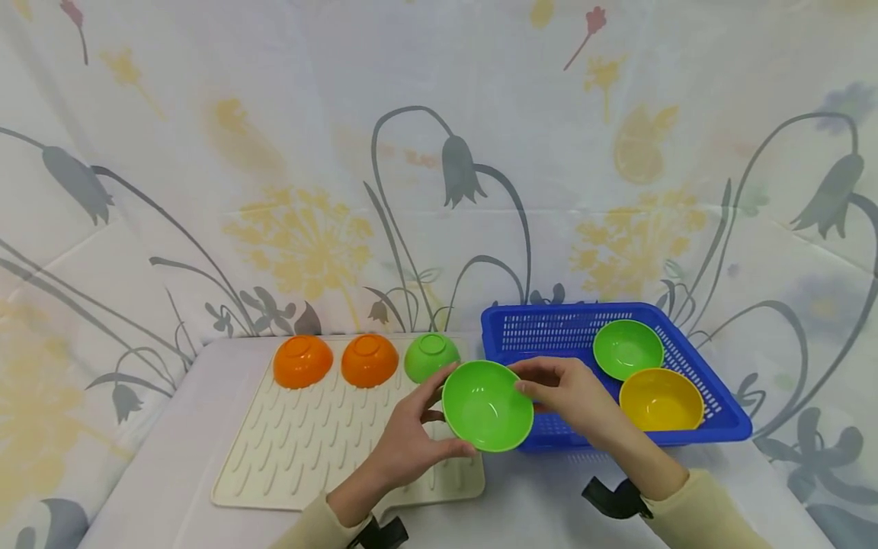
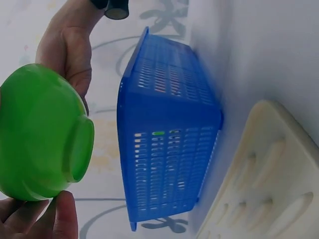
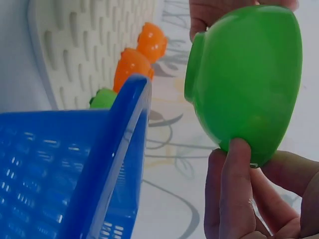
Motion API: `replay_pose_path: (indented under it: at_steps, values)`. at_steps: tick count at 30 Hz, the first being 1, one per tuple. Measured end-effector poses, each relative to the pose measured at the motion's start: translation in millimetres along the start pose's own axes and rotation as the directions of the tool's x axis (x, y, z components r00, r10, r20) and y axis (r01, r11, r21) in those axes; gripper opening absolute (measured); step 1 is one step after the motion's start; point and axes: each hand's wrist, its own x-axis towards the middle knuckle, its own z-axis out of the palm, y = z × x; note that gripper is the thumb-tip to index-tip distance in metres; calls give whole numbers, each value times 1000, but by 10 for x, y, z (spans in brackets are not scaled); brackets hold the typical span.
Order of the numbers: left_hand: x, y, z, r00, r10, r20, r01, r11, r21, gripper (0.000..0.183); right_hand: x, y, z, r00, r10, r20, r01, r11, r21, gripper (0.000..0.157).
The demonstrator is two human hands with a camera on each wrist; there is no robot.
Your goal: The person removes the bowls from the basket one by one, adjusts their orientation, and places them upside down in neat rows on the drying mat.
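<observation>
A green bowl (image 1: 488,406) is held up between both hands, its open side toward the head camera. My left hand (image 1: 414,435) grips its left side, thumb at the lower rim. On the opposite side my right hand (image 1: 565,393) pinches the rim between thumb and fingers. In the right wrist view, the bowl (image 3: 249,79) hangs in the air beside the blue basket (image 3: 94,174), and fingers (image 3: 237,184) press on its outer wall. The left wrist view shows the foot of the bowl (image 2: 82,149) apart from the basket.
On the cream drying mat (image 1: 295,457), two orange bowls (image 1: 302,361) and another green bowl (image 1: 431,357) stand upside down in a row. The blue basket (image 1: 535,335) on the right holds a green bowl (image 1: 627,349) and a yellow bowl (image 1: 661,400). A patterned cloth (image 1: 309,114) hangs behind.
</observation>
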Motion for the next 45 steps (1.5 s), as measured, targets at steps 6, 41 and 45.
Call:
replay_pose_path:
  at_steps: [6, 41, 45]
  values:
    - [-75, 42, -39, 1000, 3, -12, -3, 999, -33, 93, -98, -3, 79, 1000, -26, -8, 26, 999, 42, 38]
    - [-342, 98, -289, 943, 314, 113, -331, 922, 201, 112, -454, 185, 541, 995, -92, 32, 73, 920, 385, 51]
    - [-346, 80, -299, 938, 317, 140, -341, 915, 214, 110, -468, 196, 558, 998, -59, 26, 44, 920, 388, 50]
